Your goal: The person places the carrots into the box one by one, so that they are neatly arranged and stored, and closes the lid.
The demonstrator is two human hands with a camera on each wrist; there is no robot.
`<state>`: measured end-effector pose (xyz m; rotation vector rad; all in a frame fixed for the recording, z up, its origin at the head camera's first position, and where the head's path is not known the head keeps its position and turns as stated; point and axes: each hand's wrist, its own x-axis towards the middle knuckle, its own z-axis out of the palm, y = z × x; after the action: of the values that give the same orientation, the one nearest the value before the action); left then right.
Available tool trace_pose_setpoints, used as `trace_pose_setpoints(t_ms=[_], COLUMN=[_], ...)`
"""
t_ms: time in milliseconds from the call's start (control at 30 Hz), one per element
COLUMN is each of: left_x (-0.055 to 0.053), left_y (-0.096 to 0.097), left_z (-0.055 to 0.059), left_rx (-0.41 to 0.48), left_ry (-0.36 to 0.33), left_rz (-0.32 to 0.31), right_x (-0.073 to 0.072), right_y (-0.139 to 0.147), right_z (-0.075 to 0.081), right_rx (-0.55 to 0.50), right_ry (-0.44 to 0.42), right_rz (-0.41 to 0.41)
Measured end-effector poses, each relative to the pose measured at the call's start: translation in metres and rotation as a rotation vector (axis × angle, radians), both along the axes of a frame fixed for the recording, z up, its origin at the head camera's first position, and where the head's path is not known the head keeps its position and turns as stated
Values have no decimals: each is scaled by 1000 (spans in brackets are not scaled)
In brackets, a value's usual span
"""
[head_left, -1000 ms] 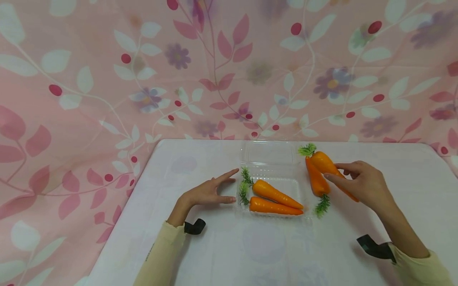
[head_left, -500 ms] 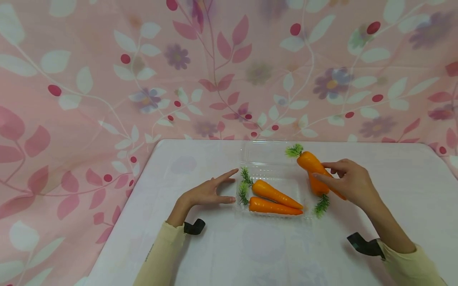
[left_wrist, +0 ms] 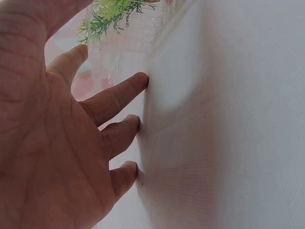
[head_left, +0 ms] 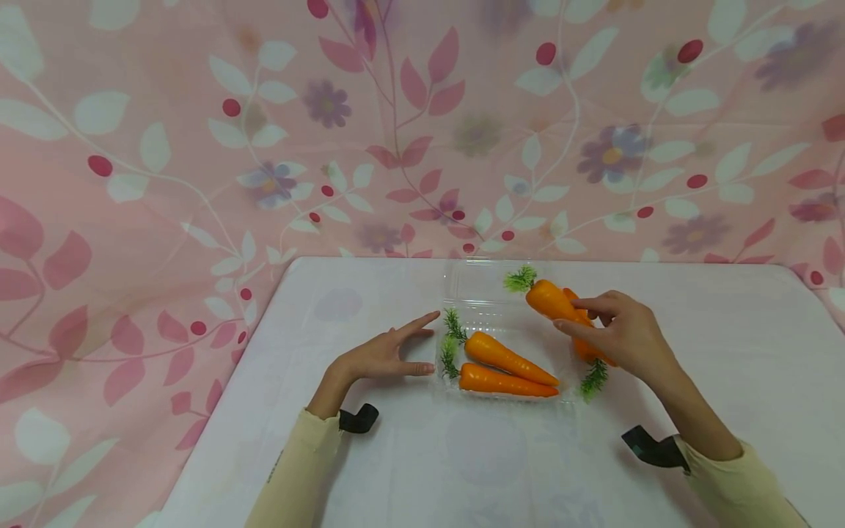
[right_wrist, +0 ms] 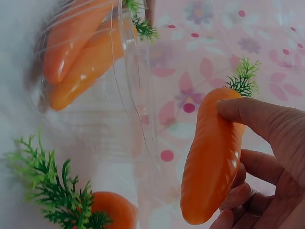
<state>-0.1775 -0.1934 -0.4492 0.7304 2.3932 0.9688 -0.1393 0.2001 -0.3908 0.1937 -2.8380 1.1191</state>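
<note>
My right hand [head_left: 628,331] pinches a toy carrot [head_left: 548,299] between thumb and fingers. In the right wrist view this carrot [right_wrist: 209,157] hangs tilted, its green top up. Behind and below it lies another carrot [head_left: 586,349], partly hidden, with its leaves [head_left: 595,380] toward me. Two carrots, an upper one [head_left: 507,358] and a lower one [head_left: 505,380], lie side by side in a clear plastic box [head_left: 531,337], leaves to the left. My left hand [head_left: 378,356] has its fingers spread at the box's left side; whether they touch it I cannot tell.
The box's clear lid [head_left: 485,282] is folded back behind it. All this stands on a white-covered table [head_left: 409,469]. A pink floral cloth [head_left: 422,132] hangs along the table's back edge. A dark wrist mount [head_left: 359,419] sticks out from the left sleeve.
My right hand has moved left with the carrot, passing over the one lying beside the box. The carrot's leafy end is now above the back right part of the box. My left hand stays put.
</note>
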Motion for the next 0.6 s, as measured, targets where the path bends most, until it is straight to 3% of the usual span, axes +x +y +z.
trace_pose_setpoints(t_ms=[600], left_x=[1], left_y=[0], left_z=[1], left_rx=[1], left_ry=[-8], left_rz=[2], right_x=[-5], right_y=[-24], right_z=[-1], right_rx=[-35], right_ry=[-24], right_rz=[66])
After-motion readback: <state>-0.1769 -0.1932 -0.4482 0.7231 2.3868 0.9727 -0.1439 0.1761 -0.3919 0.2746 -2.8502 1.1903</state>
